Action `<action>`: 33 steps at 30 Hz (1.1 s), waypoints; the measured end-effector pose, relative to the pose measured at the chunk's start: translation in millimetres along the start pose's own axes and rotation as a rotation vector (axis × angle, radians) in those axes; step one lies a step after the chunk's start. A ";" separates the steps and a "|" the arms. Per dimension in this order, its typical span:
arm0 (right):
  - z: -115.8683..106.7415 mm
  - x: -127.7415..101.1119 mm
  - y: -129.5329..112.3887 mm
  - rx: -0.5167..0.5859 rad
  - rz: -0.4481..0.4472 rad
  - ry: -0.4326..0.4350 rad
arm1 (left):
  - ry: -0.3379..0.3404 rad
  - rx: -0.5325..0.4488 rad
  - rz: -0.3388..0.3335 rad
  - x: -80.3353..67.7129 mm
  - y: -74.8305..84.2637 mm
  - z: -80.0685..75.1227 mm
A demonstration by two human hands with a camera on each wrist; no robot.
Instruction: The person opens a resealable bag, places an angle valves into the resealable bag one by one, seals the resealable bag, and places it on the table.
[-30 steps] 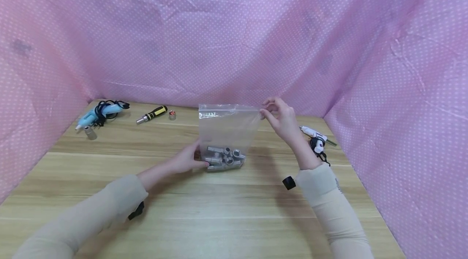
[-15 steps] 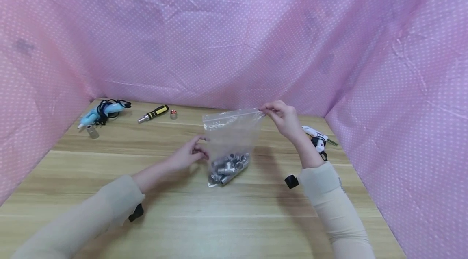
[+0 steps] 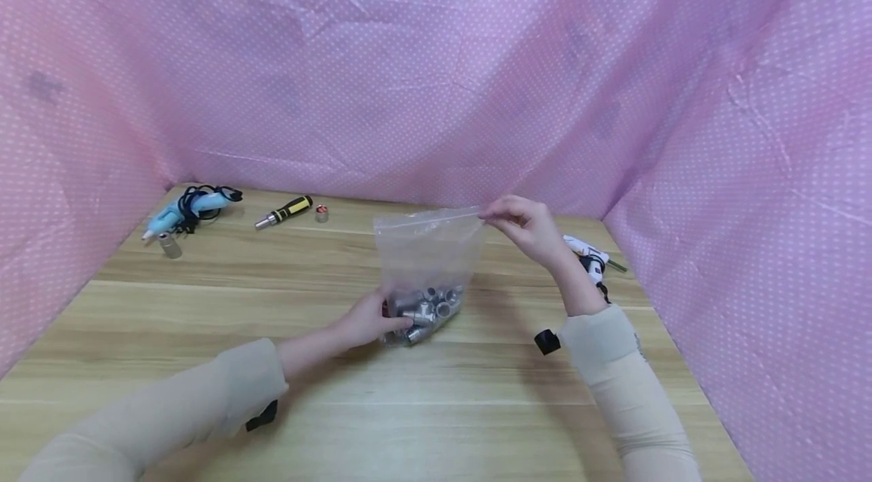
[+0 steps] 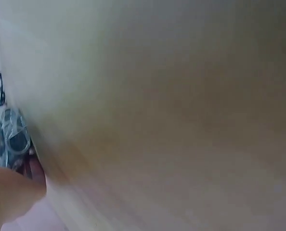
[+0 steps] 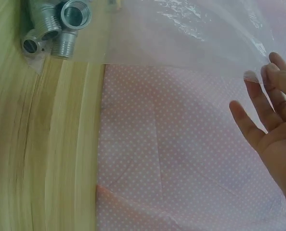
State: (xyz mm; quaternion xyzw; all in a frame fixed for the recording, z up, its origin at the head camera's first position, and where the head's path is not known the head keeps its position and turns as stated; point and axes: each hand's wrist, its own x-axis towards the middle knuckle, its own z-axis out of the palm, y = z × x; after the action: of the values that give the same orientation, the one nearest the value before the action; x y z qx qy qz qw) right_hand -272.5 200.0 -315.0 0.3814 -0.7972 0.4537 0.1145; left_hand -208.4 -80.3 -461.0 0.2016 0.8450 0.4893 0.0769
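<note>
A clear zip-lock bag (image 3: pixel 429 251) stands upright near the middle of the table, with several silvery metal pipe fittings (image 3: pixel 443 309) heaped in its bottom. My left hand (image 3: pixel 361 321) grips the bag's lower left side, thumb in front over the fittings. At the top right corner, my right hand (image 3: pixel 527 228) pinches the bag's edge between thumb and fingertips. The right wrist view shows threaded ends on the fittings (image 5: pixel 75 14) and the film stretched toward my right hand (image 5: pixel 280 125). In the left wrist view only part of my left hand (image 4: pixel 15 190) shows, at the edge.
On the wooden table (image 3: pixel 381 421), a blue glue gun (image 3: pixel 163 221) with black cord lies back left, by a metal cylinder (image 3: pixel 170 245). A yellow-black screwdriver (image 3: pixel 282 212) and a small metal ring-like piece (image 3: pixel 322 213) lie behind. A white corded tool (image 3: pixel 586 249) lies right. Pink dotted cloth (image 3: pixel 436 73) encloses the table.
The bag has tilted and its bottom has come nearer. My left hand let go of its side, then took hold of it again lower down. My right hand keeps its pinch, slightly lower.
</note>
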 end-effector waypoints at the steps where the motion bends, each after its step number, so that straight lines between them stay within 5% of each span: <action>1: 0.4 0.3 -4.0 0.016 -0.022 0.000 | -0.018 -0.012 0.016 2.1 -1.3 -2.7; 5: 2.0 1.1 -15.9 0.038 -0.031 0.008 | -0.126 -0.046 0.071 11.0 -6.0 -17.8; 9: 3.4 1.5 -10.4 0.077 0.077 0.030 | -0.233 -0.083 0.081 12.9 -7.7 -31.6; 15: 4.4 -0.7 25.4 0.152 0.298 0.122 | -0.346 -0.237 -0.078 2.4 -3.3 -45.5; 18: 9.5 -1.5 39.7 0.157 0.387 0.136 | -0.339 -0.245 -0.133 -1.3 -2.2 -46.9; 24: 24.8 5.4 69.9 0.211 0.523 0.156 | -0.249 -0.215 -0.095 0.0 -5.5 -44.7; 33: 47.9 18.3 114.0 0.309 0.631 0.123 | -0.263 -0.376 -0.072 4.4 -11.4 -41.5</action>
State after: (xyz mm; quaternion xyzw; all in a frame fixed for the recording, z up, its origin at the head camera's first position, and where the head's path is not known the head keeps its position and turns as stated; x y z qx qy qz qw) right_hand -358.4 185.8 -404.7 0.1013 -0.7891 0.6043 -0.0423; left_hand -229.0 -116.6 -449.3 0.2156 0.7284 0.6046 0.2397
